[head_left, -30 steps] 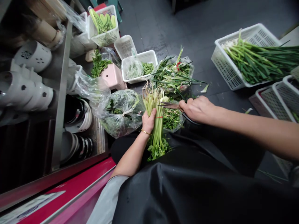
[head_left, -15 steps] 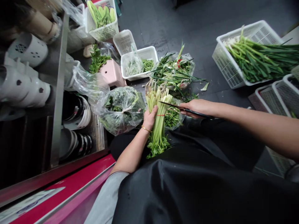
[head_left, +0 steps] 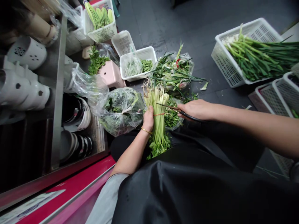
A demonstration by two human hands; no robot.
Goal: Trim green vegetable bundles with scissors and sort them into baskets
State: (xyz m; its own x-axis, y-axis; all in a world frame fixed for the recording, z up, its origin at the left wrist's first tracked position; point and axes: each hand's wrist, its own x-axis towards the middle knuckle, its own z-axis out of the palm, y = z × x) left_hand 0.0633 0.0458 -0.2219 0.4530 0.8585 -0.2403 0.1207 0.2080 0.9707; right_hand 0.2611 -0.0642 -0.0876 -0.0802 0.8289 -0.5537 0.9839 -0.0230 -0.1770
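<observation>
White ceramic pots with cut-out holes (head_left: 25,88) stand on the shelving at the far left, behind an upright metal post (head_left: 58,102). Nearer and lower, black and white bowls (head_left: 77,144) sit stacked on their sides. Right of them, a pink plastic container (head_left: 112,74) stands on the far side of a knotted clear plastic bag of leafy greens (head_left: 121,112).

Just right of that bag, the person's left hand (head_left: 148,119), with a gold-coloured bracelet (head_left: 146,130) at the wrist, grasps a pale green bundle of leafy stalks (head_left: 160,126) from its left side. The bundle is in the middle of the scene, roots far, leaves near, ringed by a thin red band (head_left: 159,114). The right hand (head_left: 193,109) is closed around dark metal scissors (head_left: 190,117); their blades point left across the stalks, though contact cannot be told. At the far right, a white perforated plastic basket (head_left: 225,67) holds long green stalks with white ends (head_left: 254,59).
</observation>
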